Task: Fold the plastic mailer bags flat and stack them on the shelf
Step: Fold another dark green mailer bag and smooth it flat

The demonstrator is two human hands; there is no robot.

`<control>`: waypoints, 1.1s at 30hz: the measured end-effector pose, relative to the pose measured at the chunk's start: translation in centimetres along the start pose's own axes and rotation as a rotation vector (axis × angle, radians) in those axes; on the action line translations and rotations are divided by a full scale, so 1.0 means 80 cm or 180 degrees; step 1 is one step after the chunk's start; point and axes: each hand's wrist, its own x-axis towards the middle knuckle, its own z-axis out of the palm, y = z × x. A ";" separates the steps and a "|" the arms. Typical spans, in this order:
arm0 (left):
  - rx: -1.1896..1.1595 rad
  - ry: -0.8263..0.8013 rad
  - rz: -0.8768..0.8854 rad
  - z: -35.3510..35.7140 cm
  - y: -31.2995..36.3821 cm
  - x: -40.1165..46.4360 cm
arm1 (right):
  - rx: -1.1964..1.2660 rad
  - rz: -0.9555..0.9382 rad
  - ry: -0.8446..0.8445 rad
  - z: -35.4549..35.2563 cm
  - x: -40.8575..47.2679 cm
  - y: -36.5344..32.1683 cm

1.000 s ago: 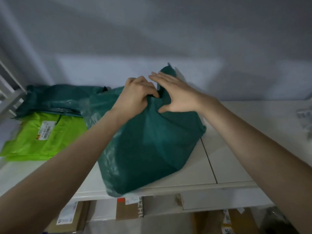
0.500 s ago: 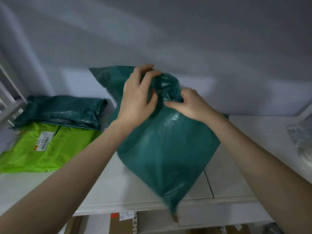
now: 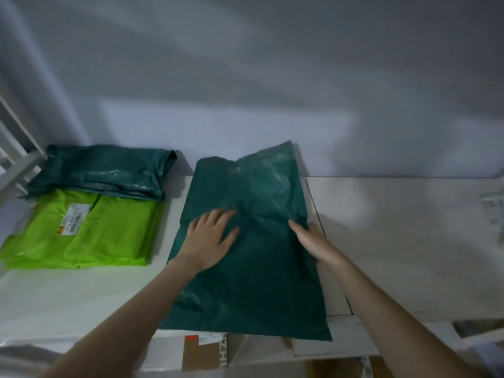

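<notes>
Step in hand: flattening the dark green mailer bag (image 3: 253,257) before the first fold, by my read.
Doing it well: sweep outward from the middle toward 12 o'clock, pushing air out through the puffy top end, then crease.
Left hand (image 3: 208,238): fingers spread wide, palm pressing the bag's left half, gripping nothing.
Right hand (image 3: 313,241): fingers straight, laid along the bag's 3 o'clock edge.
Bag's place: flat on the white shelf (image 3: 409,241), near end overhanging the front lip.
Stack: folded green bags (image 3: 103,173) and lime bags (image 3: 81,233) at 9 o'clock.

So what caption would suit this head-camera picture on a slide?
Left hand and right hand flatten a dark green plastic mailer bag on a white shelf.
</notes>
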 end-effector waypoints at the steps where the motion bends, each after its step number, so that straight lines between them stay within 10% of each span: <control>1: 0.0026 -0.0231 -0.0043 0.015 -0.005 -0.005 | -0.0007 0.0026 0.0067 0.002 0.000 0.009; 15: 0.0072 -0.0247 -0.0473 0.036 0.001 0.004 | -0.1966 -0.1316 0.1519 0.024 -0.010 0.012; 22: -0.0039 -0.0237 -0.0486 0.027 -0.008 0.011 | -0.2383 -0.1407 0.0009 0.063 0.001 -0.004; 33: -0.0348 -0.0288 -0.0451 0.035 -0.029 0.027 | -0.2515 -0.1088 0.0236 0.071 0.008 0.000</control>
